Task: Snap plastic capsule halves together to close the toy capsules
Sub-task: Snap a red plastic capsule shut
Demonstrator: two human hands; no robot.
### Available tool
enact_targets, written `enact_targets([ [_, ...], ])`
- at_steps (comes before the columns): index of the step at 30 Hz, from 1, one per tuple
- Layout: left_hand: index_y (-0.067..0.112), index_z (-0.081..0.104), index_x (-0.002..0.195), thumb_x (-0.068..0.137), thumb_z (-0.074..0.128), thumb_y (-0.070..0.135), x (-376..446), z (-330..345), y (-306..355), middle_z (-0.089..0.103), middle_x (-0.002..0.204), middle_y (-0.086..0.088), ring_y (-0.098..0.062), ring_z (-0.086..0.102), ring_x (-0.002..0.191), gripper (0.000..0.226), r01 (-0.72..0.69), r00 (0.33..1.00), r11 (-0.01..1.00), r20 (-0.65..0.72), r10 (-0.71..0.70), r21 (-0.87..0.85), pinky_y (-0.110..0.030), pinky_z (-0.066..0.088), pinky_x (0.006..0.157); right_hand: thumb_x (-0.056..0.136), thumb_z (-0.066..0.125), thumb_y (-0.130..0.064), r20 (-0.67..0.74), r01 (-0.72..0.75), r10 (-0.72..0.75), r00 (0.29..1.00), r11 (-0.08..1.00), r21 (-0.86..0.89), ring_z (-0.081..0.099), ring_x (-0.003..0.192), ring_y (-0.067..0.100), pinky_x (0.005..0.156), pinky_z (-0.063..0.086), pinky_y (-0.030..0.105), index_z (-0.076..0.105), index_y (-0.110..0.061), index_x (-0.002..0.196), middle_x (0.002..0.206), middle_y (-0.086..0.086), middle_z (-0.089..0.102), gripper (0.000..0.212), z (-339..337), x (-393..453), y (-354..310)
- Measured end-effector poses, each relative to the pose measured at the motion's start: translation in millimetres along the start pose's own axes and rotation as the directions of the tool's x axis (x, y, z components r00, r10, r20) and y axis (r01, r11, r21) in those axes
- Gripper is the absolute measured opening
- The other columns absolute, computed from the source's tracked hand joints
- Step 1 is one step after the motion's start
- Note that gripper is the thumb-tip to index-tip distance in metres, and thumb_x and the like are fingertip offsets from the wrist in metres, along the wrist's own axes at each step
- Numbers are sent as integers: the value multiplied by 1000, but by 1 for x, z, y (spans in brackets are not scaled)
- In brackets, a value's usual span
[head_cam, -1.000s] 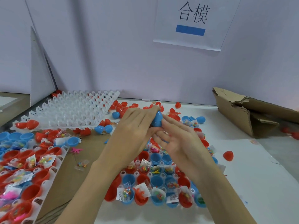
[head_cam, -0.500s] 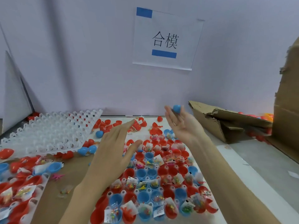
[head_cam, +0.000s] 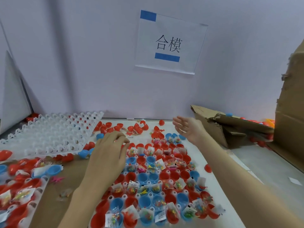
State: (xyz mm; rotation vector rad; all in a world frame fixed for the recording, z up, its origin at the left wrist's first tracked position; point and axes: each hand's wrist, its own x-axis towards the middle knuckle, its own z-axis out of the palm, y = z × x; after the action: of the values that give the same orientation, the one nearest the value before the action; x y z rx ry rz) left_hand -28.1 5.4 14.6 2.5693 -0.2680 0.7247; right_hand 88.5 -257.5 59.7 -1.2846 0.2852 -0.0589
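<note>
A tray (head_cam: 162, 194) in front of me holds several red and blue capsule halves, many with small bagged toys (head_cam: 159, 164) in them. My left hand (head_cam: 107, 154) hovers palm down over the tray's far left part, fingers loosely bent, holding nothing. My right hand (head_cam: 189, 129) is raised beyond the tray's far right corner, palm up, fingers spread and empty. Loose red capsule halves (head_cam: 136, 127) lie behind the tray near the wall. A blue capsule (head_cam: 229, 114) shows at the cardboard box on the right.
An empty white grid tray (head_cam: 49, 134) lies at the back left, with another filled tray (head_cam: 16, 195) at the near left. A torn cardboard box (head_cam: 230, 125) with closed capsules stands right. A paper sign (head_cam: 169, 43) hangs on the wall.
My right hand held a blue capsule half a second ago and is now empty and open. My left hand moved forward over the tray. The camera tilted up.
</note>
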Motion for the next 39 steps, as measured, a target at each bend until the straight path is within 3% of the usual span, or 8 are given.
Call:
enact_targets([
  [3,11,74,112,100,63,12,0,1,-5,66,115,-1,-18,59,108,17,49,999,998,4,-49,30,-35,44,100,103,53,-7,84,170,-149,985,905,-389,73,76,11,69,59,19,70,-5,112,82,-2,77,20,22,-9,19],
  [7,11,73,114,102,60,14,-1,1,-11,66,115,-2,-18,58,108,18,103,995,994,-8,-103,23,-35,45,99,101,56,-6,428,535,-334,840,370,-760,66,91,8,73,47,7,75,-14,109,106,-2,74,22,51,-12,34],
  [11,11,72,111,102,61,16,-1,0,-11,65,113,-1,-16,57,105,16,101,994,995,-38,-102,-20,-32,45,96,98,55,3,485,495,-262,834,-31,-868,63,115,22,98,50,27,68,-17,129,133,4,65,39,56,2,40],
  [14,12,72,111,102,60,17,-1,0,-11,64,113,0,-13,55,104,15,92,994,995,-49,-94,-43,-30,45,95,98,58,-2,517,504,-76,853,-143,-852,65,115,24,104,51,35,67,-15,132,133,5,67,38,49,15,36],
  [20,15,71,110,103,60,21,0,4,-14,60,111,5,-9,50,104,14,90,994,993,-50,-94,-71,-22,39,90,99,61,-14,524,513,-257,812,-116,-851,68,97,23,89,52,31,77,-8,108,112,7,75,20,44,21,29],
  [24,15,71,112,103,60,22,1,5,-15,60,112,5,-11,53,107,16,86,996,993,-19,-88,-83,-23,41,92,99,59,-12,482,508,-402,779,-47,-860,69,96,25,90,55,36,79,-6,107,107,9,77,22,43,17,21],
  [32,33,58,136,91,77,37,-1,1,5,53,137,14,-2,56,118,49,-11,984,919,158,80,-395,-23,50,100,94,70,-23,509,599,-349,787,236,-765,69,79,11,71,58,19,81,-16,100,86,-8,75,15,41,-53,24],
  [39,27,72,111,91,79,17,-2,-5,17,71,109,19,-5,72,93,24,76,990,761,139,19,-644,-16,56,87,97,64,-27,446,550,-323,835,442,-709,69,75,6,68,56,18,80,-22,99,76,-14,73,17,33,-92,46],
])
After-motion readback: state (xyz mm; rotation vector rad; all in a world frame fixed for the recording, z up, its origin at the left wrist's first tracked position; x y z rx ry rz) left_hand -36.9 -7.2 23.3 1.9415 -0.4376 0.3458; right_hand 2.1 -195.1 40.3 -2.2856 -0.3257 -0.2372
